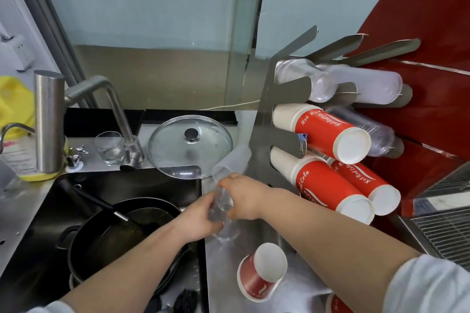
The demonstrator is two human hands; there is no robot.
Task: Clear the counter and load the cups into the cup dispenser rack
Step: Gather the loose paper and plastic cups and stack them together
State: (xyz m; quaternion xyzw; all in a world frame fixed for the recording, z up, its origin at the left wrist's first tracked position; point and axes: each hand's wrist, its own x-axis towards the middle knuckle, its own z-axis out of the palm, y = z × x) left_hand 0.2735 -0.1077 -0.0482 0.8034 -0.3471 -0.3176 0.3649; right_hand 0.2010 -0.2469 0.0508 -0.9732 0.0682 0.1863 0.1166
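Observation:
My left hand [197,220] and my right hand [245,197] both grip a stack of clear plastic cups [221,208] over the steel counter [229,269]. A frosted plastic cup [235,161] lies tilted just beyond my right hand. The steel cup dispenser rack [279,99] stands to the right, holding clear cups [318,81] on top and red paper cup stacks [328,132] below. A loose red paper cup [262,272] lies on its side near the counter's front, and another red cup [338,303] shows at the bottom edge.
A glass pot lid [190,146] rests at the sink's back edge. The black sink [50,211] holds a dark pan [122,234] with a utensil. A faucet [112,109], a small glass [110,147] and a steel cylinder [48,122] stand at left. A red machine [419,33] is behind the rack.

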